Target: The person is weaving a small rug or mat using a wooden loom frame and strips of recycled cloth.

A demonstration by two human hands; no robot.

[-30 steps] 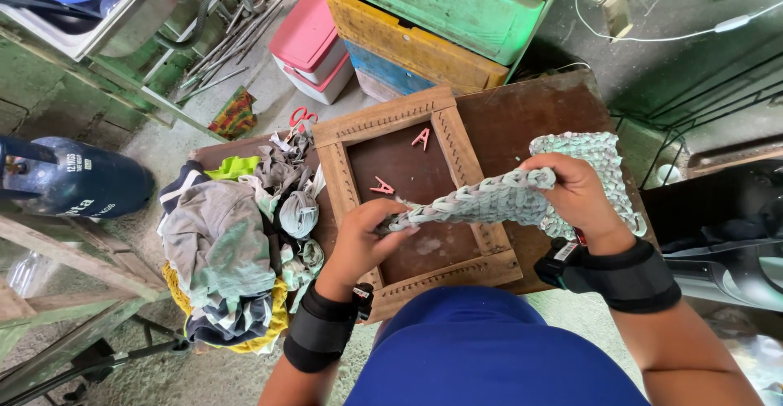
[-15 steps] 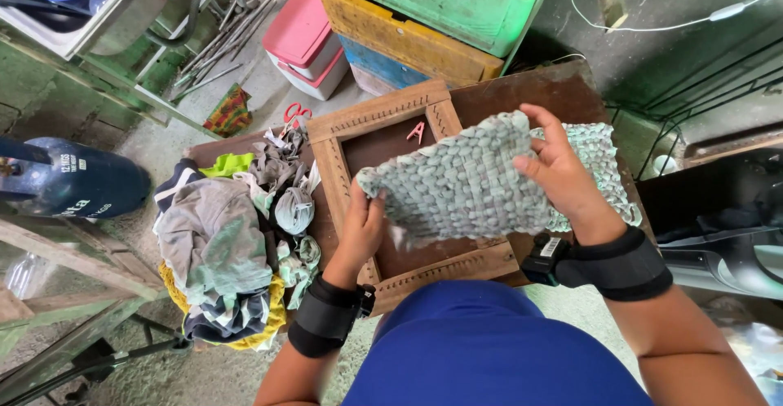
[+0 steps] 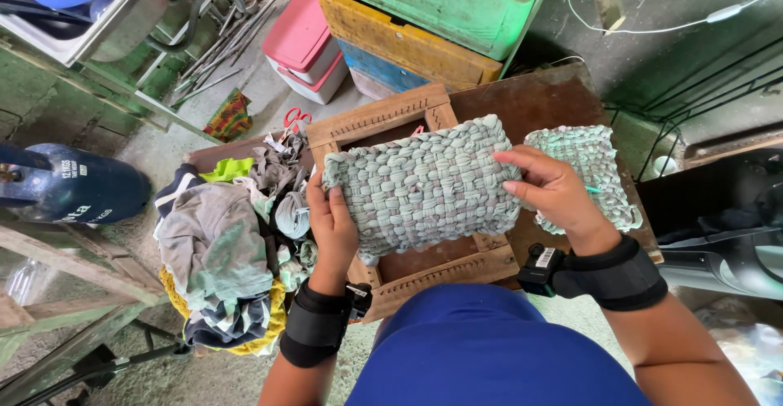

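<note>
Rags (image 3: 216, 251) lie heaped just left of the left hand (image 3: 330, 222), grey, yellow and striped pieces tumbled together at the table's edge; red scissors (image 3: 295, 118) show beyond them, up and left of that hand. That hand is closed on the left edge of the mat (image 3: 424, 186), thumb hidden behind the weave and fingers curled over the front, so it pinches the cloth near the lower corner. The mat is a pale green woven square held flat in the air between both hands, above a wooden frame (image 3: 391, 116) that rests on the brown table (image 3: 538, 100). The right hand (image 3: 550, 190) takes the right edge, fingers half spread with the tips on the weave and the thumb seemingly behind; a second mat (image 3: 591, 169) of the same weave lies on the table just behind and right of that hand. Judged from its thick loops and the slight sag along its lower edge, the mat should be light, soft and floppy, not slippery and not fragile, though loose loops at the border might snag or pull; it seems best gripped at two opposite edges or corners, as now, to keep it spread.
</note>
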